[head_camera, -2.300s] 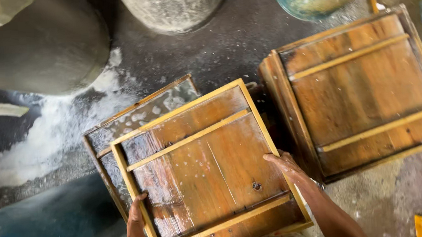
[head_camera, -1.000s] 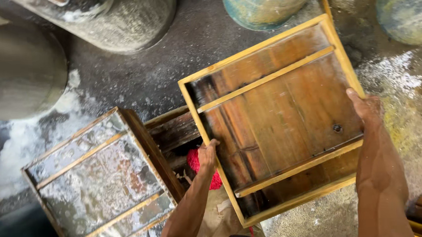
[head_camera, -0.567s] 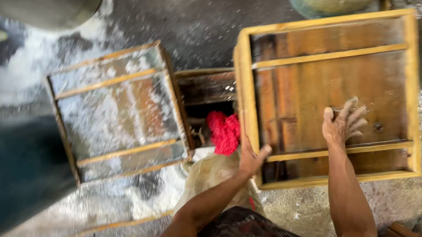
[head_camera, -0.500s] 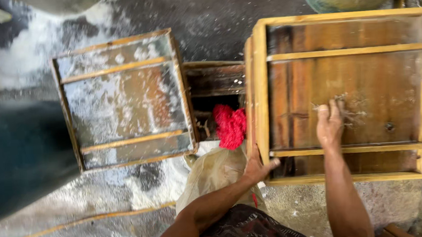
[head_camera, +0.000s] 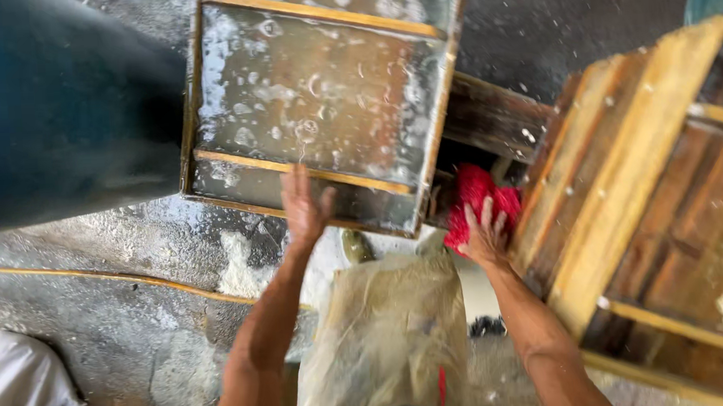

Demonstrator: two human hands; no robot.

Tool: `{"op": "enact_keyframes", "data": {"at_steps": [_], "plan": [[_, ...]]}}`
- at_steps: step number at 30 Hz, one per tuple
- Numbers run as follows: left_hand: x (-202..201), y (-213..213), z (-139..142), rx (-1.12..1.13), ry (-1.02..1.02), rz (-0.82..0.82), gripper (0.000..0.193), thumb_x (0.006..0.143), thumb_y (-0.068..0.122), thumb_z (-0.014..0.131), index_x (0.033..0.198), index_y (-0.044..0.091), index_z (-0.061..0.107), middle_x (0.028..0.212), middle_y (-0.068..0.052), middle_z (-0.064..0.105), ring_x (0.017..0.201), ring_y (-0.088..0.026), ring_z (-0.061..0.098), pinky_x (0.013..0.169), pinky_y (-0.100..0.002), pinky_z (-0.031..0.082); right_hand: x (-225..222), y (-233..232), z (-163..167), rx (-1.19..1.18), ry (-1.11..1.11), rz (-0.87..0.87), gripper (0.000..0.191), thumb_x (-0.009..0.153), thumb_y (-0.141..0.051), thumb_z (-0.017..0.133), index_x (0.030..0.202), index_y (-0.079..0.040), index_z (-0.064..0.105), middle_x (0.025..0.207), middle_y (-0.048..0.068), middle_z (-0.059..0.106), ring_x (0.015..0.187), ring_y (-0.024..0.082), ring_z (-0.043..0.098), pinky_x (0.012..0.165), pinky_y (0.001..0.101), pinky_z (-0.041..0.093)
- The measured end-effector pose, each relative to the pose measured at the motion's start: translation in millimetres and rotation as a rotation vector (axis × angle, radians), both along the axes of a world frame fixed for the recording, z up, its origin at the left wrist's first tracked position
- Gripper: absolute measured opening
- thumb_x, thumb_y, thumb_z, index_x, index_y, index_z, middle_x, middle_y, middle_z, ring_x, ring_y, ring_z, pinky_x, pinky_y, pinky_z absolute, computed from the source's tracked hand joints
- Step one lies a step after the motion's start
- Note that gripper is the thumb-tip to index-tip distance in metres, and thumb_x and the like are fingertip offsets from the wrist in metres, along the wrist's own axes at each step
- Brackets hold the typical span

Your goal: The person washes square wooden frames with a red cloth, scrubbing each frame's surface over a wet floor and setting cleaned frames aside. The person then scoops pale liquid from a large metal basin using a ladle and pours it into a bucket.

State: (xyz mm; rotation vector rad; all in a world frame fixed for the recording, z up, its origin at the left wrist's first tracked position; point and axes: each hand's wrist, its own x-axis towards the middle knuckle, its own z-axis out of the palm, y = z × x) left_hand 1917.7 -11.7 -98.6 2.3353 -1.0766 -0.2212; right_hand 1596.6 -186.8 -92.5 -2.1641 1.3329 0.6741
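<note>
Overhead, head view: two wooden frames. One wet frame, glassy with droplets, lies under the left hand, whose fingers are spread flat on its near rail. One dry frame stands just right of the right hand. One red cloth sits beneath that hand, fingers open and resting on it, gripping nothing. One pale sack lies between both forearms.

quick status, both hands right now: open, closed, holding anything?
Left hand: open, fingers spread, resting on the near edge of the wet wooden frame.
Right hand: open, on the red cloth; grip cannot be told.
</note>
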Motion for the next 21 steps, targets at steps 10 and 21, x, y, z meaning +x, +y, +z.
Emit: {"op": "enact_keyframes", "data": {"at_steps": [10,21], "plan": [[140.8,69.8,-35.7,0.219,-0.069,0.155,0.068,0.104,0.044,0.058,0.161,0.012,0.038,0.173,-0.011,0.02,0.157,-0.049,0.013,0.12,-0.072,0.013,32.6,-35.6,-10.1,-0.076,-0.715,-1.019,0.034,0.085,-0.002,0.071,0.116,-0.014,0.066,0.108,0.013,0.066,0.089,0.024,0.063,0.073,0.0379,0.054],[145.8,67.4,-50.8,0.201,-0.06,0.233,0.068,0.102,0.049,0.056,0.159,0.014,0.042,0.171,-0.013,0.023,0.155,-0.047,0.018,0.123,-0.066,0.016,194.9,-34.2,-18.0,-0.515,-0.518,0.344,0.053,0.085,-0.042,0.077,0.123,-0.006,0.067,0.133,0.026,0.056,0.137,0.059,0.036,0.112,0.0765,0.019]]}}
